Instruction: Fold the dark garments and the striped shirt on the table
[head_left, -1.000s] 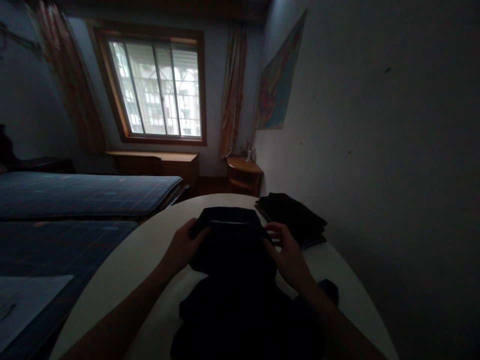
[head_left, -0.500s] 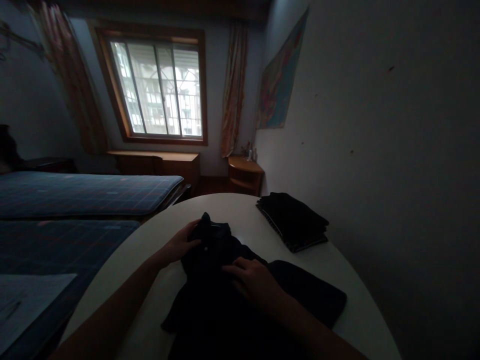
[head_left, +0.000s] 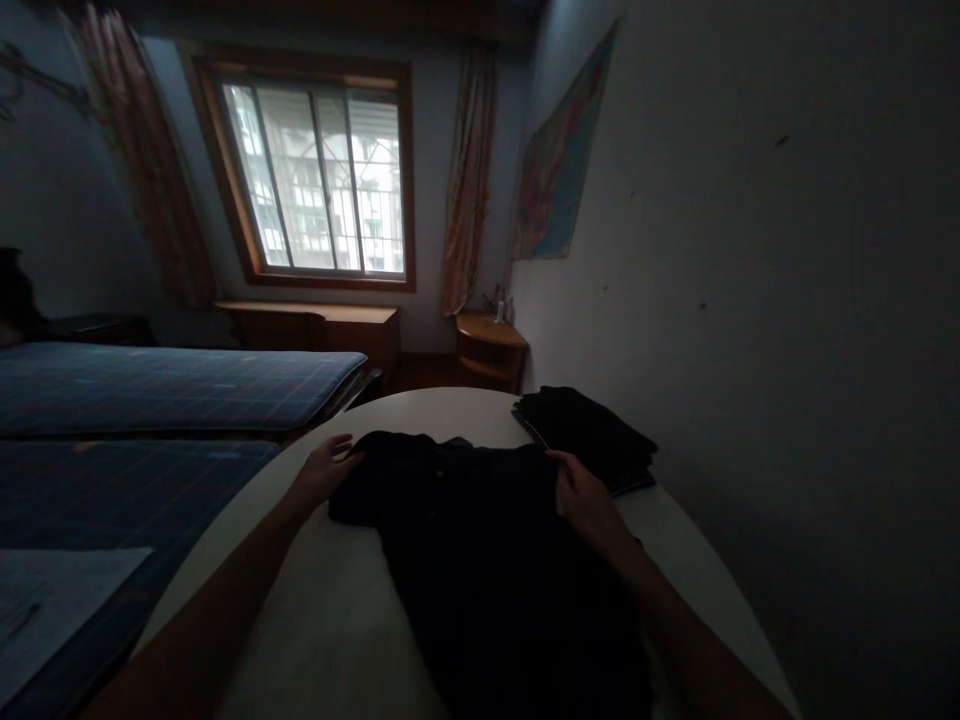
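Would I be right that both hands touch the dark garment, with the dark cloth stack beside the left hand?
Not quite: the head view shows the dark cloth stack beside the right hand, not the left hand.

A pale round table [head_left: 322, 620] bears a dark garment [head_left: 487, 570] and folded black cloths [head_left: 592, 430].

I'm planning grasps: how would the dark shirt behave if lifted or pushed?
The dark shirt would probably hang floppy, since its cloth lies limp across the table. Pushed, it may bunch rather than roll, being spread out.
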